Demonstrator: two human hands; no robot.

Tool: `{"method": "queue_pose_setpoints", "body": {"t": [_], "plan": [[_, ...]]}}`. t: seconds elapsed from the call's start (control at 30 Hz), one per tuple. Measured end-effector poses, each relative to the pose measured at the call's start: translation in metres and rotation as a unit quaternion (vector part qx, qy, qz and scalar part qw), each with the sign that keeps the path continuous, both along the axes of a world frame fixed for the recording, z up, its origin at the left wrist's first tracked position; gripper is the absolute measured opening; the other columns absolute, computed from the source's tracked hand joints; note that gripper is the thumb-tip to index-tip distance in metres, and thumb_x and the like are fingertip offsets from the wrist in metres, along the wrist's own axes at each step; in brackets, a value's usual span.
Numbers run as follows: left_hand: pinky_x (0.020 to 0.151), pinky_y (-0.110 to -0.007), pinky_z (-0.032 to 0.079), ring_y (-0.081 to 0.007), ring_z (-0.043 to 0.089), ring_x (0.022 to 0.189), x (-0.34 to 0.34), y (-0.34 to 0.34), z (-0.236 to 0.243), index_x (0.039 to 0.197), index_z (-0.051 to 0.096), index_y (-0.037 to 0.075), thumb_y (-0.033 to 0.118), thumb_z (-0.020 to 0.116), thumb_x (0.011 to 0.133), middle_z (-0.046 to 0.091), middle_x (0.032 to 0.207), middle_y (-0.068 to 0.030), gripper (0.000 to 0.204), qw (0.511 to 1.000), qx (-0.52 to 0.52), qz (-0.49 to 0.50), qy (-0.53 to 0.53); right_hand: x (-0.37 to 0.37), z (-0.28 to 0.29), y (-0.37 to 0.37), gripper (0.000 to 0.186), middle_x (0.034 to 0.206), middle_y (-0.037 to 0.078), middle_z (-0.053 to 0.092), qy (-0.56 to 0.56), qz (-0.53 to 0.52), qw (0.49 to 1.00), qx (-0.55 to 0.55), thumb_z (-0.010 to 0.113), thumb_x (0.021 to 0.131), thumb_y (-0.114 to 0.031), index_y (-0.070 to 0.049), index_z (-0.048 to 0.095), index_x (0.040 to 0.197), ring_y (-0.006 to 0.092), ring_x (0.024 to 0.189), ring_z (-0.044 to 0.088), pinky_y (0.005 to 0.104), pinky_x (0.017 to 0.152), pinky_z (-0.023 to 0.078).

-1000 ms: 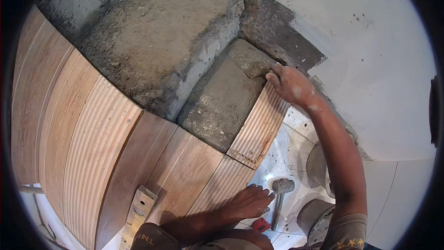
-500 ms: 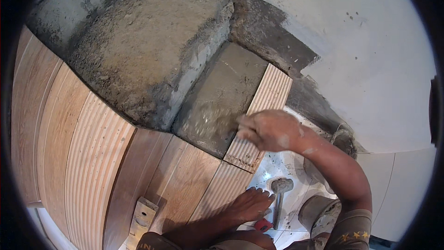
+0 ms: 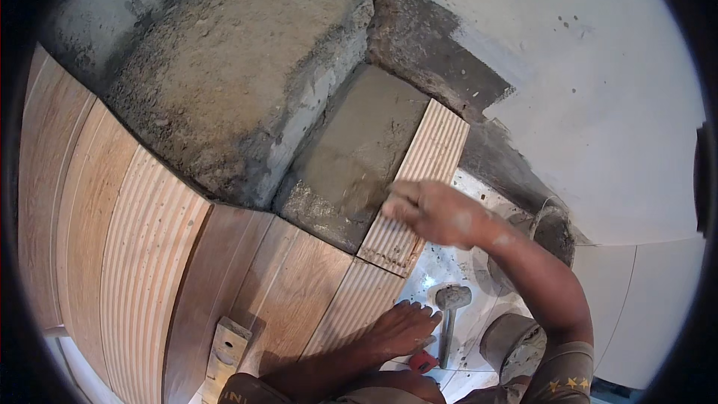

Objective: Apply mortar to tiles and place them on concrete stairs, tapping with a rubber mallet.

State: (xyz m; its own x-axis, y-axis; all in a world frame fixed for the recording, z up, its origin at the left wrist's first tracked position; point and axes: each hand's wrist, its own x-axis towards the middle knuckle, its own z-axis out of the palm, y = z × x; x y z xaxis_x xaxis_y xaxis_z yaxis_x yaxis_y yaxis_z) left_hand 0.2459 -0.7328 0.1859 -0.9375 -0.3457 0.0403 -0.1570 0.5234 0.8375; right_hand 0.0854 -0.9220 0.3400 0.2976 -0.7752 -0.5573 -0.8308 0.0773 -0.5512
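My right hand (image 3: 434, 213) reaches in from the lower right, above the ribbed edge of a wood-look step tile (image 3: 441, 138). Its fingers are curled closed; what they hold, if anything, is smeared by motion. Just left of the fingertips lies a bed of wet grey mortar (image 3: 366, 120), smooth at its far part and rough and glistening at its near left corner. A blurred brownish patch shows over the mortar beside the hand. My left hand is out of view.
Wood-look tiles (image 3: 299, 269) cover the steps at left. Behind rises a rough earth-topped step (image 3: 232, 60). A mallet (image 3: 452, 307), a red object (image 3: 423, 361) and two buckets (image 3: 502, 340) (image 3: 555, 233) stand lower right. A spirit level (image 3: 228, 348) lies near my bare foot (image 3: 404, 329).
My right hand stays over the tile edge, its fingers shifting slightly. The pale speckled streak over the mortar has gone, and a rough glistening patch shows near the corner. The view has shifted slightly.
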Motion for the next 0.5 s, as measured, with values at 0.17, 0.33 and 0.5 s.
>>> {"method": "queue_pose_setpoints", "body": {"t": [0.17, 0.33, 0.5], "plan": [[0.104, -0.048, 0.048, -0.0353, 0.063, 0.117, -0.005, -0.002, 0.004, 0.141, 0.059, 0.005, 0.028, 0.072, 0.095, 0.067, 0.124, -0.0152, 0.053, 0.999, 0.008, -0.022, -0.04, -0.011, -0.005, 0.028, 0.035, 0.098, 0.021, 0.071, 0.07, 0.135, 0.974, -0.166, 0.057, 0.108, -0.037, -0.005, 0.064, 0.119, 0.0407, 0.092, 0.072, 0.0534, 0.083, 0.058], [0.1, -0.048, 0.05, -0.0348, 0.064, 0.116, -0.003, 0.005, -0.009, 0.142, 0.056, 0.006, 0.034, 0.07, 0.098, 0.065, 0.124, -0.0157, 0.054, 0.999, -0.032, -0.005, -0.015, -0.049, -0.035, -0.005, 0.048, 0.106, 0.019, 0.074, 0.123, 0.098, 0.947, -0.28, 0.059, 0.105, -0.046, -0.008, 0.068, 0.132, 0.0425, 0.086, 0.073, 0.0527, 0.081, 0.059], [0.099, -0.048, 0.048, -0.0344, 0.063, 0.114, -0.01, -0.001, 0.0, 0.138, 0.06, 0.005, 0.029, 0.075, 0.094, 0.066, 0.123, -0.0143, 0.052, 0.998, 0.008, -0.029, -0.047, -0.068, -0.03, -0.044, 0.043, 0.107, 0.026, 0.072, 0.169, -0.056, 0.957, -0.228, 0.059, 0.107, -0.039, -0.001, 0.067, 0.126, 0.0449, 0.094, 0.071, 0.0528, 0.085, 0.055]]}}
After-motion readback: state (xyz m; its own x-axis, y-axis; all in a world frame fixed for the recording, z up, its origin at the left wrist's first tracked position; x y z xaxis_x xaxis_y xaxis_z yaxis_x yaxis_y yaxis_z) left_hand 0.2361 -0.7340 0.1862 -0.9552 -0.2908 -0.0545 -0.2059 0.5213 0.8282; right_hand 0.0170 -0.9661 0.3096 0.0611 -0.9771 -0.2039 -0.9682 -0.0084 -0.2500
